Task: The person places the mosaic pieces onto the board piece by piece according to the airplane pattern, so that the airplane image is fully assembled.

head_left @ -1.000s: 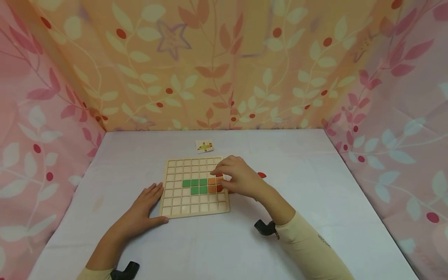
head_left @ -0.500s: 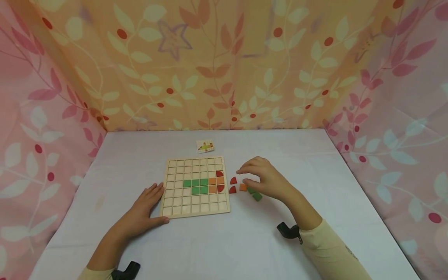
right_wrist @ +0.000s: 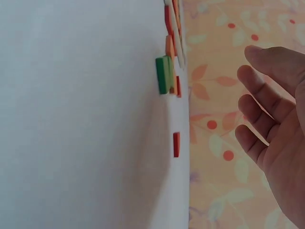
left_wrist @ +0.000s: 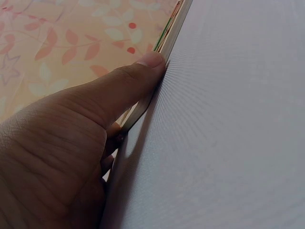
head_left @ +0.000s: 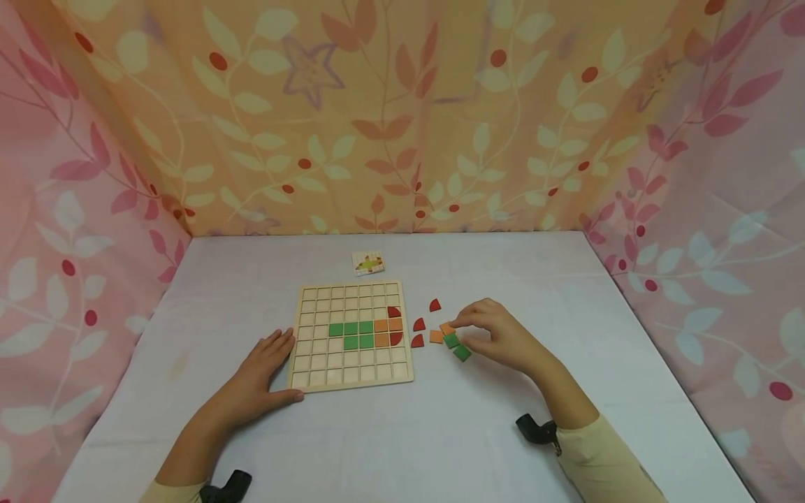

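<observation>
A wooden grid board (head_left: 317,360) lies on the table. Several green square tiles (head_left: 351,342), orange square tiles (head_left: 381,340) and two red quarter-round tiles (head_left: 393,311) sit in its cells. My left hand (head_left: 258,377) rests with straight fingers along the board's left edge, thumb at the near corner; in the left wrist view the thumb touches the board's rim (left_wrist: 143,110). My right hand (head_left: 503,339) hovers by loose green tiles (head_left: 462,353) and orange tiles (head_left: 436,337), right of the board. The right wrist view shows its fingers loosely bent, apart, holding nothing.
Loose red quarter-round tiles (head_left: 435,305) lie between board and right hand. Another red tile (right_wrist: 176,144) shows in the right wrist view. Behind the board lies a small patterned card (head_left: 367,263). Flowered cloth walls (head_left: 390,140) stand around the white table (head_left: 352,447).
My right hand has left the board's right side and moved right, then slightly lower, over the loose tiles. The red tile in the upper right cells is now uncovered. My left hand has stayed put.
</observation>
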`<state>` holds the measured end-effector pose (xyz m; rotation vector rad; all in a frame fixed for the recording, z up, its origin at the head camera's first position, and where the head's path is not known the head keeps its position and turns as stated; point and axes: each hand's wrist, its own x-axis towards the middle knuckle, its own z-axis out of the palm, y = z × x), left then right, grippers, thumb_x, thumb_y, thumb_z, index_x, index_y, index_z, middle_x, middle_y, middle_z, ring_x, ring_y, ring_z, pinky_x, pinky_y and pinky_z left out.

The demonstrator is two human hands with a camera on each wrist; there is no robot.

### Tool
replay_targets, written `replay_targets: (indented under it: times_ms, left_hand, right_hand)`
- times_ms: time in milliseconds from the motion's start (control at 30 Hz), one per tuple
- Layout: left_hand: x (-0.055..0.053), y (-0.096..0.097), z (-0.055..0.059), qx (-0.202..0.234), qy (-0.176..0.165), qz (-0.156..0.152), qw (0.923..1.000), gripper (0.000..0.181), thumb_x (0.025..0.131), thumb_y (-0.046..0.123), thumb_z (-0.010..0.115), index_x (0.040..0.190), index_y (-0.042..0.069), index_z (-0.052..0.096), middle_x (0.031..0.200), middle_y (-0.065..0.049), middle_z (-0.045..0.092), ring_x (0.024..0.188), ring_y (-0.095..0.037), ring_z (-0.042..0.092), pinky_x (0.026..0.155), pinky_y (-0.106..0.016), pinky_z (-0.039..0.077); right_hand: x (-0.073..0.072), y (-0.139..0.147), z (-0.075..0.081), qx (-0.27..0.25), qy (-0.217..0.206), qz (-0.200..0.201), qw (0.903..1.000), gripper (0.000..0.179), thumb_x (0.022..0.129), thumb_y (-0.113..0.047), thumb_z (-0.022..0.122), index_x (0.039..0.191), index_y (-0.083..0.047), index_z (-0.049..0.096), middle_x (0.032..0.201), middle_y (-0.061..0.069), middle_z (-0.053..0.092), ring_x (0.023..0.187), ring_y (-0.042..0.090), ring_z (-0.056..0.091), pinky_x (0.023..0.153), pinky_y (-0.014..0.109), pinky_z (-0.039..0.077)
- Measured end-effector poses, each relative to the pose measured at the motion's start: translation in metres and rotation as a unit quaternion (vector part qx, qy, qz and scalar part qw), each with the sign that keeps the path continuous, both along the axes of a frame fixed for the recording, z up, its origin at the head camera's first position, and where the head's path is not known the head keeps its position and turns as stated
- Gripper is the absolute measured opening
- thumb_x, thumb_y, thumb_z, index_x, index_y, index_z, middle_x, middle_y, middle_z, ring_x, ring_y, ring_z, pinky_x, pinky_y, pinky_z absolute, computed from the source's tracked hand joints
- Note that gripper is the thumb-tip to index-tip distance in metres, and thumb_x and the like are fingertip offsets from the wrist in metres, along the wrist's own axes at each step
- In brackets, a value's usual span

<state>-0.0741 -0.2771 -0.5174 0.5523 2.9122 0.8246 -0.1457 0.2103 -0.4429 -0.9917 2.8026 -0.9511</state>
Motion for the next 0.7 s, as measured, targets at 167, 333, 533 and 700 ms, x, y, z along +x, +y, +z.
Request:
replay_targets:
  times_ms: [167, 333, 533, 700]
  left_hand:
    - [0.001, 0.0, 0.002, 0.004, 0.0, -0.003, 1.0, 0.113, 0.077, 0.06, 0.082, 0.16, 0.002, 0.031, 0.169, -0.013, 0.025, 0.157, -0.037, 0.015, 0.126, -0.022, -0.005]
    - [0.001, 0.0, 0.003, 0.008, -0.001, -0.004, 1.0, 0.113, 0.078, 0.06, 0.082, 0.16, 0.002, 0.031, 0.169, -0.013, 0.025, 0.157, -0.037, 0.014, 0.126, -0.022, -0.006]
    - [0.001, 0.0, 0.003, 0.01, -0.003, -0.002, 0.9999, 0.113, 0.078, 0.06, 0.082, 0.16, 0.003, 0.031, 0.169, -0.013, 0.024, 0.157, -0.037, 0.014, 0.128, -0.026, -0.003]
    - [0.0, -0.001, 0.001, 0.009, -0.004, -0.001, 0.9999, 0.114, 0.077, 0.06, 0.082, 0.161, 0.004, 0.03, 0.17, -0.013, 0.024, 0.158, -0.037, 0.013, 0.128, -0.03, -0.001]
  right_hand:
    - [0.002, 0.009, -0.01, -0.003, -0.02, -0.008, 0.9998, 0.028, 0.092, -0.014, 0.076, 0.119, -0.02, 0.077, 0.119, -0.012, 0.067, 0.124, 0.018, 0.053, 0.105, 0.051, 0.049]
    - [0.003, 0.016, -0.016, -0.009, -0.034, -0.01, 0.9993, 0.028, 0.092, -0.014, 0.077, 0.12, -0.02, 0.077, 0.118, -0.014, 0.066, 0.121, 0.015, 0.053, 0.102, 0.049, 0.051]
    - [0.0, 0.021, -0.023, -0.009, -0.039, -0.005, 0.9992, 0.032, 0.09, -0.013, 0.079, 0.12, -0.021, 0.076, 0.119, -0.014, 0.065, 0.119, 0.013, 0.052, 0.101, 0.046, 0.051]
    - [-0.001, 0.024, -0.031, -0.003, -0.048, 0.0, 0.9989, 0.033, 0.089, -0.014, 0.081, 0.12, -0.024, 0.076, 0.119, -0.016, 0.064, 0.117, 0.011, 0.052, 0.1, 0.044, 0.05]
